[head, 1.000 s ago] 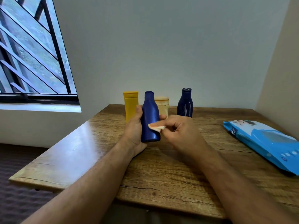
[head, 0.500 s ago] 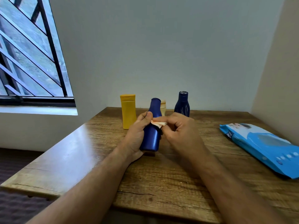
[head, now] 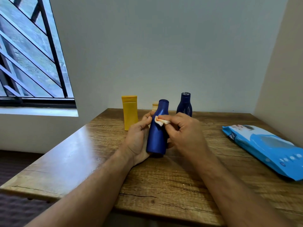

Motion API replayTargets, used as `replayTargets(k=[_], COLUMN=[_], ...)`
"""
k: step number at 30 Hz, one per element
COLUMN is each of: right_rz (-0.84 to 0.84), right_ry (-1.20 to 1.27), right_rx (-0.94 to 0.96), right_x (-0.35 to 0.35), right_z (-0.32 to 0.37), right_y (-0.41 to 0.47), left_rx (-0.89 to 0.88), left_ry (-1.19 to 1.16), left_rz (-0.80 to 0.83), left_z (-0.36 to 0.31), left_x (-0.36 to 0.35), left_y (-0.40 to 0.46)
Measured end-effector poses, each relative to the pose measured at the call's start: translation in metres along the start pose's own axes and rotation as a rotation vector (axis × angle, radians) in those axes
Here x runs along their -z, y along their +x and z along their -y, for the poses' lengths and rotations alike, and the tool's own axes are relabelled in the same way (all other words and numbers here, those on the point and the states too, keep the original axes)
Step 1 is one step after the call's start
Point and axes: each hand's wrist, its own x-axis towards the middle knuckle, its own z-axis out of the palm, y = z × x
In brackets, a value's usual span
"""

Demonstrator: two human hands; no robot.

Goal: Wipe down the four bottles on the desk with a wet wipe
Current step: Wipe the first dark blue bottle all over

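My left hand [head: 138, 140] grips a blue bottle [head: 157, 138] from its left side, tilted slightly, its base just above the wooden desk [head: 164, 181]. My right hand [head: 183, 130] pinches a small folded wet wipe [head: 159, 120] against the bottle's shoulder. Behind stand a yellow bottle [head: 130, 113], a cream bottle [head: 155, 106] mostly hidden behind the held one, and a dark navy bottle [head: 185, 104].
A blue pack of wet wipes [head: 268, 148] lies flat at the desk's right side. A barred window [head: 31, 54] is at the left, and walls close off the back and right of the desk.
The wipe and my right hand have moved up the blue bottle from its middle to its shoulder. The bottle has tilted a little to the right in my left hand.
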Motion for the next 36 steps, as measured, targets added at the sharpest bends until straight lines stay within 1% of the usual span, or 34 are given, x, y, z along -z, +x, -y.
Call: replayTargets(k=[2,4,8,9,10,12,14,16,18,22,26,30,32,36], right_rz=[-0.063,-0.074,0.128,0.144,0.124,0.01,-0.119,-0.172,-0.14,-0.013,-0.064,-0.096,-0.075,0.02], right_ry=[0.037,0.001,-0.104,-0.108,-0.103,-0.071,-0.074,-0.083,-0.046,0.01,-0.01,-0.001,-0.012,-0.055], right_rx=[-0.005,0.032,0.153,0.164,0.166,0.157,0.16,0.162,0.152,0.13,0.108,0.072,0.097,0.122], right_x=[-0.001,0.002,0.006,0.006,0.005,0.004,0.005,0.005,0.006,0.009,0.006,0.006,0.008,0.009], right_z=[0.002,0.002,0.001,0.002,0.001,0.0,-0.001,-0.003,-0.003,-0.004,-0.005,-0.006,-0.005,-0.006], right_y=[0.001,0.0,-0.007,-0.007,-0.007,-0.004,0.0,0.003,0.003,-0.001,0.001,0.003,0.002,-0.002], left_rx=[0.02,0.014,-0.01,0.003,0.016,0.028,0.022,-0.002,-0.047,-0.12,-0.132,-0.093,-0.102,-0.148], left_ry=[0.022,0.062,0.065,0.052,0.049,0.08,0.125,0.222,0.305,0.275,0.229,0.247,0.243,0.214], left_rz=[0.009,-0.001,-0.024,-0.027,-0.033,-0.037,-0.009,0.034,0.041,0.013,0.026,0.069,0.062,-0.015], left_z=[0.001,0.001,-0.001,-0.002,-0.002,-0.001,0.0,0.0,0.0,0.003,0.003,0.003,0.003,0.003], left_x=[0.001,0.003,0.008,0.01,0.011,0.014,0.015,0.014,0.015,0.018,0.016,0.015,0.015,0.02], left_y=[0.001,0.002,0.002,0.002,0.002,0.002,0.003,0.003,0.004,0.011,0.011,0.009,0.009,0.011])
